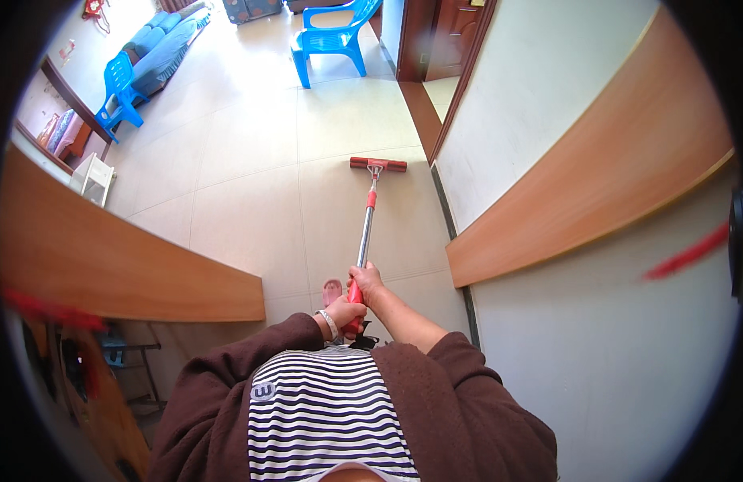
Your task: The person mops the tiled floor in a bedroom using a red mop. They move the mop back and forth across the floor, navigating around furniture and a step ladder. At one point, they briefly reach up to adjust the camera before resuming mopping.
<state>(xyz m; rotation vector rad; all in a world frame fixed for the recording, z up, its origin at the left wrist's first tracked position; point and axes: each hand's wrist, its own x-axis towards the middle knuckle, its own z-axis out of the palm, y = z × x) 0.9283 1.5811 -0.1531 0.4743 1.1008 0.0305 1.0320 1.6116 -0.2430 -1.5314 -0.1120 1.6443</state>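
Above the tiled floor (243,217), both hands (367,282) are clasping the mop handle (366,233), staggered along it, likely for leverage.

From the wearer's head, the fisheye view looks down and forward, with the striped shirt (327,410) close at six o'clock and the tiled floor (243,161) receding toward twelve.

Mop pole (365,239) beyond fingers (355,273): smooth, shiny metal. Grip (355,292) within fingers: plastic. Floor (247,173) ahead of fingers: smooth, glossy tile. Chair (331,40) farther ahead: glossy plastic. Sleeve (488,390) behind fingers: matt cloth.
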